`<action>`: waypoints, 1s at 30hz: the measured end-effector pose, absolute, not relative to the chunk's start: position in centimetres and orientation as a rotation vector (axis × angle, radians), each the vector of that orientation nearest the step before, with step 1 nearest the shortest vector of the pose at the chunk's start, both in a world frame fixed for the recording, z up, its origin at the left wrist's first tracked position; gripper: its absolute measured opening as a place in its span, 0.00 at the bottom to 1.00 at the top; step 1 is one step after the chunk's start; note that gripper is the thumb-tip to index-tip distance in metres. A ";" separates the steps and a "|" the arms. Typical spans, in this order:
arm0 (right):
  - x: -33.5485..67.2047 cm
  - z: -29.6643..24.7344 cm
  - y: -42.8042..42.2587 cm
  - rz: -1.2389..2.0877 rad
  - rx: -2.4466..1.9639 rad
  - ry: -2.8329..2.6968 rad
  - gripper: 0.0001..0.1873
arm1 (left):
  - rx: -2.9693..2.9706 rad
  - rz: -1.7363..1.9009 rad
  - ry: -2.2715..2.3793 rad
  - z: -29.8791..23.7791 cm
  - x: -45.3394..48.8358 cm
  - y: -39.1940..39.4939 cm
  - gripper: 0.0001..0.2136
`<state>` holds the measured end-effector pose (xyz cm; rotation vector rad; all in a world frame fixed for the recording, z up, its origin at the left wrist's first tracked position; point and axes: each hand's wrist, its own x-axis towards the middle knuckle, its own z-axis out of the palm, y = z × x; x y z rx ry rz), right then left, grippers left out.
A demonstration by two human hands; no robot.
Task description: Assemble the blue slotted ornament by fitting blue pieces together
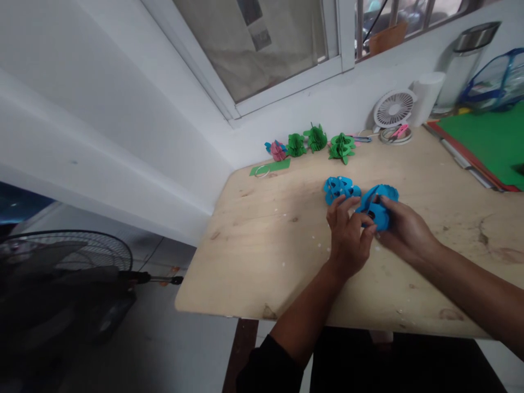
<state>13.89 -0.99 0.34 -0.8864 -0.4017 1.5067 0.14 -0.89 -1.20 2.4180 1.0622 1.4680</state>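
Observation:
Both my hands meet over the middle of the wooden table [266,251]. My left hand [347,237] and my right hand [403,229] pinch a blue cut-paper piece [379,204] between their fingers, just above the tabletop. A second blue paper piece [339,188] lies on the table right behind my left hand's fingertips. Along the far edge stand three green paper ornaments [315,139] and a pink and blue one [277,150].
A green paper strip with a ring [268,168] lies by the wall. At the back right are a small white fan [393,109], a tape roll with a pink tool [396,134], a jar [464,65] and a green mat [491,142]. A floor fan [69,273] stands left of the table.

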 end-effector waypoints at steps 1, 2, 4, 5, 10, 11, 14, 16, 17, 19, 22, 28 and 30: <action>14.1 0.5 -0.9 1.508 -0.882 -0.395 0.08 | 2.396 1.483 1.038 -1.0 0.0 -1.0 0.07; 14.2 0.7 -0.9 1.507 -0.881 -0.389 0.08 | 2.383 1.489 1.013 -0.8 -0.1 -1.1 0.07; 14.4 1.0 -0.8 1.495 -0.885 -0.379 0.09 | 2.358 1.504 0.957 -0.3 -0.3 -1.3 0.07; 14.5 1.1 -0.7 1.486 -0.884 -0.378 0.09 | 2.340 1.518 0.925 -0.2 -0.4 -1.3 0.07; 14.6 1.5 -0.8 1.464 -0.864 -0.442 0.09 | 2.260 1.559 0.798 0.1 -0.4 -1.1 0.05; 14.6 1.5 -0.8 1.473 -0.862 -0.449 0.09 | 2.244 1.567 0.780 0.0 -0.4 -1.0 0.06; 14.7 1.5 -0.9 1.493 -0.865 -0.424 0.09 | 2.142 1.629 0.786 -0.1 -0.4 -0.8 0.02; 14.5 1.5 -1.0 1.524 -0.888 -0.389 0.08 | 2.037 1.661 0.859 -0.1 -0.6 -0.6 0.02; 14.4 1.5 -1.1 1.543 -0.898 -0.374 0.08 | 1.983 1.660 0.903 -0.2 -0.6 -0.5 0.03; 14.1 1.5 -1.2 1.579 -0.909 -0.359 0.08 | 1.883 1.620 0.967 -0.3 -0.7 -0.4 0.05; 13.7 1.3 -1.5 1.607 -0.901 -0.389 0.09 | 1.786 1.542 1.022 -0.5 -0.6 -0.3 0.09; 13.5 1.2 -1.7 1.614 -0.899 -0.507 0.12 | 1.808 1.491 1.132 -0.8 0.0 -0.5 0.17; 13.3 1.2 -1.8 1.603 -0.908 -0.543 0.14 | 1.849 1.491 1.158 -0.9 0.1 -0.5 0.19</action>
